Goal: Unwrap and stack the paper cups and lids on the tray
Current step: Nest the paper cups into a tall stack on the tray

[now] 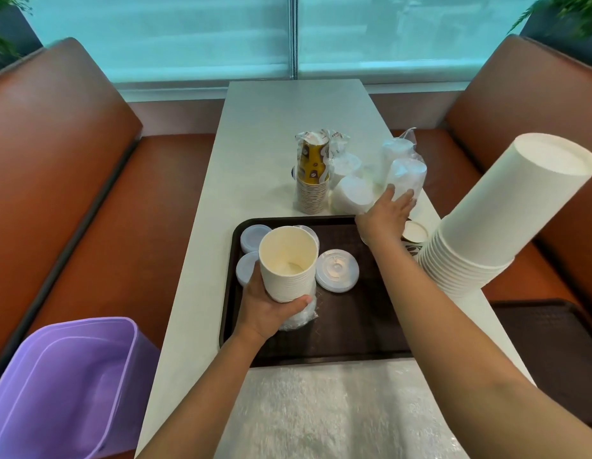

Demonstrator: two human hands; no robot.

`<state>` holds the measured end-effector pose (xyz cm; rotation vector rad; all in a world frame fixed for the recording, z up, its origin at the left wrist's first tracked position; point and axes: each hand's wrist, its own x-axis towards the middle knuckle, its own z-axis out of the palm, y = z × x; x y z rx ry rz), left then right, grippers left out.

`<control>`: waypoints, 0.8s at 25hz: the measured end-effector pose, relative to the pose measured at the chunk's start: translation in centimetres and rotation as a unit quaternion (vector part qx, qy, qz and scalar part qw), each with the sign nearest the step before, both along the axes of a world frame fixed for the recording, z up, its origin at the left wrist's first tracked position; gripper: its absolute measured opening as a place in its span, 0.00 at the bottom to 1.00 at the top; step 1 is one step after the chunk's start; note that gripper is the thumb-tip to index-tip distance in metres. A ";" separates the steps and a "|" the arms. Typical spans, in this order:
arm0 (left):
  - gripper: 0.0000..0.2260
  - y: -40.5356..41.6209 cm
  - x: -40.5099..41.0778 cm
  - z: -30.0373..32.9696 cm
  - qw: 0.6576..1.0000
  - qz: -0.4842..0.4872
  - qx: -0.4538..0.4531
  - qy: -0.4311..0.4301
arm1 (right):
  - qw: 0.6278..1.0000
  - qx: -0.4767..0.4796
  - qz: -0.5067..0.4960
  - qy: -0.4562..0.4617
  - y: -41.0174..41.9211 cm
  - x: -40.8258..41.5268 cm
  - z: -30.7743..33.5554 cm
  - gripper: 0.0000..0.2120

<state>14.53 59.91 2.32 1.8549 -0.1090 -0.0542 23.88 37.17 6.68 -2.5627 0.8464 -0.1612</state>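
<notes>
At a booth counter (271, 134), a person's left hand (268, 309) grips a stack of white paper cups (288, 263), held upright over the near left part of a dark tray (354, 326). The right hand (385, 215) reaches past the tray's far edge, fingers extended and touching a plastic-wrapped sleeve of white cups (405, 175). Clear lids (337, 270) lie flat on the tray beside the held stack. A wrapped stack of patterned cups (312, 177) stands on the counter beyond. A tall, tilted column of white cups (506, 213) rises at right; a purple bin (66, 389) sits at lower left.
</notes>
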 end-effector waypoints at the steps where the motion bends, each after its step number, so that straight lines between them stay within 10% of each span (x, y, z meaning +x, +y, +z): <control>1: 0.38 0.1 0.0 -0.1 1.000 -0.003 -0.002 0.003 | 0.999 -0.024 -0.002 0.036 -0.2 0.6 -0.3 0.37; 7: 0.44 0.3 0.5 -1.0 1.000 0.001 0.006 0.012 | 0.995 -0.066 0.041 0.069 -0.4 2.9 -1.3 0.29; 14: 0.47 0.3 0.3 -1.2 1.000 0.001 0.011 0.025 | 0.941 0.272 -0.039 -0.195 1.2 0.8 -5.3 0.49; 20: 0.48 0.3 0.3 -0.8 0.999 0.000 0.017 0.033 | 0.931 0.294 -0.060 -0.206 1.1 0.1 -6.3 0.37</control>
